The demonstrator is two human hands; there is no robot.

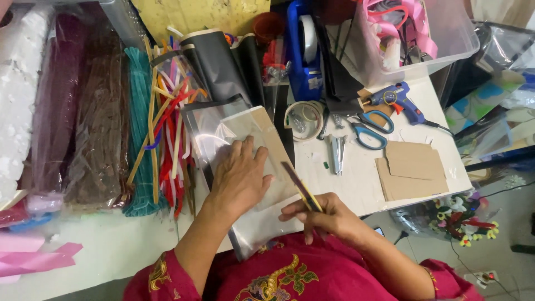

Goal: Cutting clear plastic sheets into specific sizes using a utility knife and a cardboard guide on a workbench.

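My left hand (239, 175) lies flat, fingers spread, on a clear plastic sheet (214, 131) that covers a tan cardboard piece (266, 134) on the white table (356, 187). My right hand (326, 214) is closed around a thin yellow-and-black cutter knife (300, 185). Its blade end points up and left, toward the cardboard's right edge, just beside the fingers of my left hand.
Coloured pipe cleaners and sticks (161, 139) lie left of the sheet. Blue scissors (369, 129), a stapler (336, 153), a blue glue gun (398, 101), tape rolls (305, 117) and brown cardboard pieces (412, 170) sit to the right. A clear plastic bin (440, 39) stands at the back right.
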